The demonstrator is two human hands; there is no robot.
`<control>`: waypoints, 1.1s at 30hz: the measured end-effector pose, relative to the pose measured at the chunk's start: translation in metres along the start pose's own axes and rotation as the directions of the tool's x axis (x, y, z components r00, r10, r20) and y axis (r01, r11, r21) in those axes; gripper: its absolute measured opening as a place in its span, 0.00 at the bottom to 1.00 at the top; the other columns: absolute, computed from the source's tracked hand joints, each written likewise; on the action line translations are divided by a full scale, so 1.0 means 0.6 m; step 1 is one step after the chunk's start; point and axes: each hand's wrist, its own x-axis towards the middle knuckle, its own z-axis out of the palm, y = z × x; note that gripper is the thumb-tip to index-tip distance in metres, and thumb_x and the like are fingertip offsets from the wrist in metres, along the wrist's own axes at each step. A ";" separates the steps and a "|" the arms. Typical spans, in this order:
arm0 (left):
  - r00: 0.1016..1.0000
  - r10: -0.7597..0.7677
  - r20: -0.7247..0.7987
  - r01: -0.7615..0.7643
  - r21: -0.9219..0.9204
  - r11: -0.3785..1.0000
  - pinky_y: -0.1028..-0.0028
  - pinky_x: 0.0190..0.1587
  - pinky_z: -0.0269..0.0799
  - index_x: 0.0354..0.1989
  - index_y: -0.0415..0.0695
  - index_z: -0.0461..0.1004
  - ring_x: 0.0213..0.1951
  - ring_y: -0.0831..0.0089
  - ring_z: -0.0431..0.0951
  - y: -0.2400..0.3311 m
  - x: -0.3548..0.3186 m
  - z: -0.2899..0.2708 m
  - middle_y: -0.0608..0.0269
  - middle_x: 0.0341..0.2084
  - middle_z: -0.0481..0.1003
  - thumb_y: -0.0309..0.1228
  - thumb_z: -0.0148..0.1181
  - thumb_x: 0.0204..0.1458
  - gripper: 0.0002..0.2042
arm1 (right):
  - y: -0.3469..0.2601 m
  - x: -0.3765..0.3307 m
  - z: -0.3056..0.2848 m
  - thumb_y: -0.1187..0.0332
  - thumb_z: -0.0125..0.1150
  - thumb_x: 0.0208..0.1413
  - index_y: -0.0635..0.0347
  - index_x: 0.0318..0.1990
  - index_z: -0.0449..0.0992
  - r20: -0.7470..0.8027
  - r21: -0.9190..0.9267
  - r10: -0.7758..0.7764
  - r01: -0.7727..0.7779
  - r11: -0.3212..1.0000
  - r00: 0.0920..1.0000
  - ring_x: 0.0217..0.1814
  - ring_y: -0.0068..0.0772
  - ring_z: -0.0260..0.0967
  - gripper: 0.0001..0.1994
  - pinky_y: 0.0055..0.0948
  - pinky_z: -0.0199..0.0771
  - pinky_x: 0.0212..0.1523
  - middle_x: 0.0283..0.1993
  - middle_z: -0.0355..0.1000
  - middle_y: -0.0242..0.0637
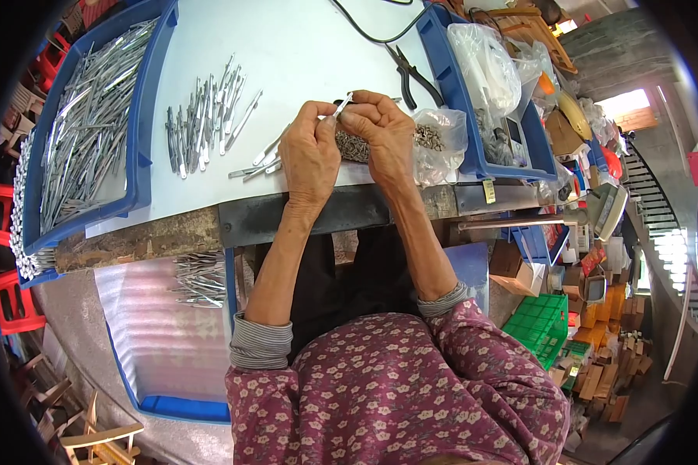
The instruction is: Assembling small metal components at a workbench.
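Above the white tabletop, my left hand [311, 152] and my right hand [385, 139] meet with fingers pinched. Between them a slim silver metal piece [344, 103] sticks up at a slant, and both sets of fingertips close on it. Its lower part is hidden by the fingers. Below and between my hands lies a heap of small metal parts [354, 147]. A clear plastic bag [444, 147] with more small parts rests beside my right hand. Next to my left hand lie a few slim metal pieces [260, 165], and a larger loose group [209, 116] lies farther left.
A blue tray [142, 147] full of slim metal pieces stands at the left. Black-handled pliers [412, 77] lie beyond my right hand. Another blue tray [477, 164] with plastic bags stands at the right. Below the table's edge sits a lined blue tray [174, 404]. A green crate [537, 324] is on the floor.
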 end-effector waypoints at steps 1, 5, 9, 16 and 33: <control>1.000 0.000 0.001 0.000 -0.001 1.000 0.73 0.19 0.60 0.29 0.38 0.68 0.13 0.74 0.65 0.001 -0.001 0.001 0.62 0.11 0.66 0.22 0.47 0.48 0.03 | -0.001 -0.001 0.003 0.81 0.57 0.44 0.73 0.40 0.66 -0.022 -0.026 -0.008 0.008 1.000 1.000 0.28 0.23 0.70 0.14 0.17 0.72 0.32 0.29 0.72 0.38; 0.999 0.023 -0.035 -0.020 0.083 0.996 0.69 0.23 0.65 0.29 0.38 0.68 0.18 0.67 0.72 0.004 -0.001 0.001 0.55 0.15 0.70 0.22 0.47 0.47 0.04 | 0.003 -0.005 0.010 0.79 0.55 0.46 0.75 0.40 0.65 -0.041 -0.117 -0.035 0.030 0.993 0.999 0.28 0.23 0.70 0.12 0.17 0.72 0.31 0.28 0.72 0.39; 0.999 -0.014 -0.039 0.011 -0.054 0.998 0.70 0.24 0.67 0.29 0.38 0.68 0.20 0.66 0.74 0.002 -0.001 0.005 0.55 0.16 0.72 0.22 0.46 0.48 0.04 | 0.002 -0.014 0.019 0.78 0.53 0.48 0.75 0.39 0.66 -0.040 -0.173 -0.049 0.042 0.984 0.998 0.28 0.23 0.70 0.11 0.17 0.71 0.30 0.28 0.71 0.39; 0.992 -0.126 0.026 0.129 -0.284 0.950 0.78 0.21 0.63 0.30 0.37 0.69 0.18 0.79 0.69 -0.012 0.001 0.003 0.62 0.15 0.71 0.22 0.45 0.49 0.05 | 0.004 -0.005 0.008 0.75 0.51 0.51 0.74 0.38 0.65 -0.026 -0.114 0.028 -0.031 0.993 0.999 0.25 0.21 0.67 0.10 0.18 0.68 0.26 0.24 0.70 0.38; 0.982 -0.140 0.127 0.185 -0.505 0.843 0.85 0.18 0.52 0.31 0.35 0.69 0.17 0.88 0.58 -0.012 0.005 -0.005 0.73 0.13 0.64 0.21 0.46 0.50 0.05 | 0.005 -0.011 0.018 0.70 0.55 0.50 0.68 0.29 0.69 0.022 -0.243 -0.036 0.040 0.969 0.999 0.23 0.15 0.58 0.08 0.16 0.59 0.23 0.22 0.65 0.29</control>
